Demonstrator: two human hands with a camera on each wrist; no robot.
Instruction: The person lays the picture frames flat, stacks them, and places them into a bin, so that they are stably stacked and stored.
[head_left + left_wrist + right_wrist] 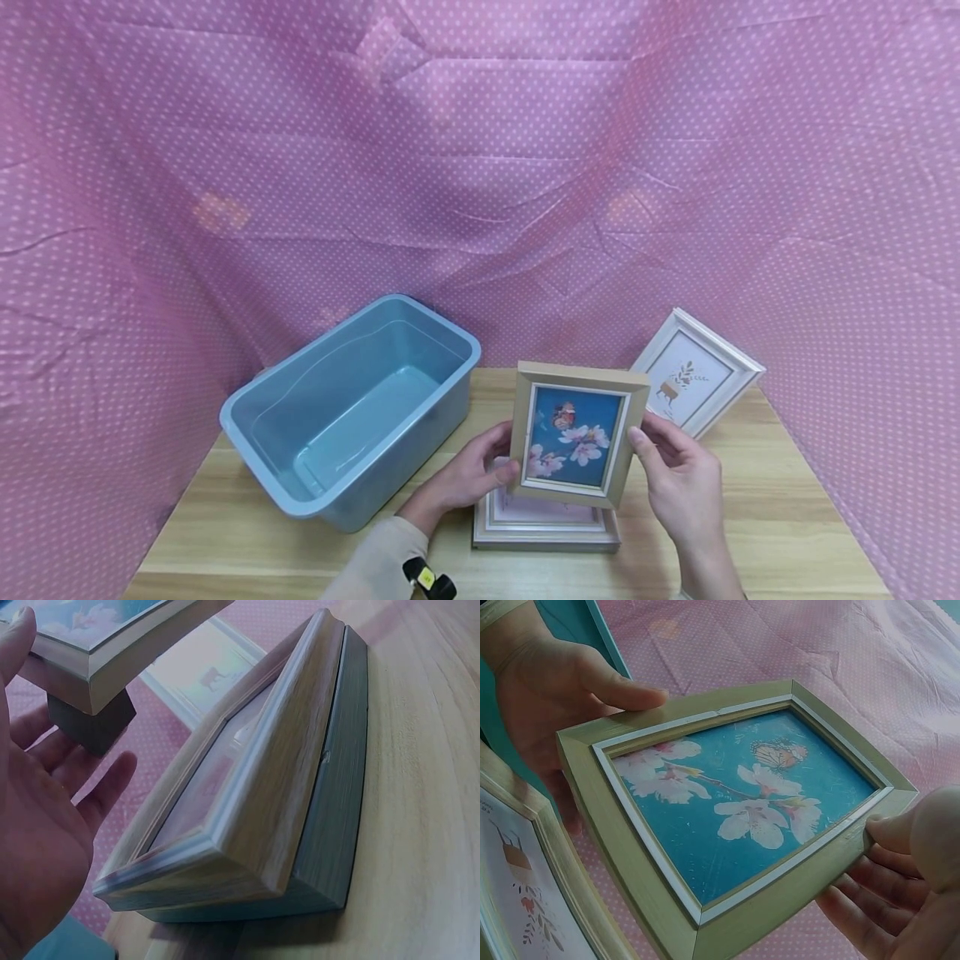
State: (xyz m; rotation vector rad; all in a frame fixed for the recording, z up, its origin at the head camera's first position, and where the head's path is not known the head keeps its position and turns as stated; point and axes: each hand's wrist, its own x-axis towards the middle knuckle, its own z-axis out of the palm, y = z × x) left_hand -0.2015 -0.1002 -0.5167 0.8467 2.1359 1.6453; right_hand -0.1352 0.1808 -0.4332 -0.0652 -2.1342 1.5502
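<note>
Both hands hold up a beige picture frame (573, 375) with a butterfly and pale blossoms on blue in it. My left hand (480, 471) grips its left side, thumb on the front edge and fingers behind. On the opposite side, my right hand (678, 475) pinches the border between thumb and fingers. Below it, a light-coloured picture frame (546, 537) lies face up on the table; the left wrist view shows its thick side and corner (247, 855). The held frame overlaps much of that lower one in the head view.
A blue-grey plastic bin (405, 450) stands at the left on the wooden table (772, 517). Behind my right hand, a white picture frame (731, 358) with a plant print leans at an angle. Pink dotted cloth (480, 167) surrounds the table at the back and sides.
</note>
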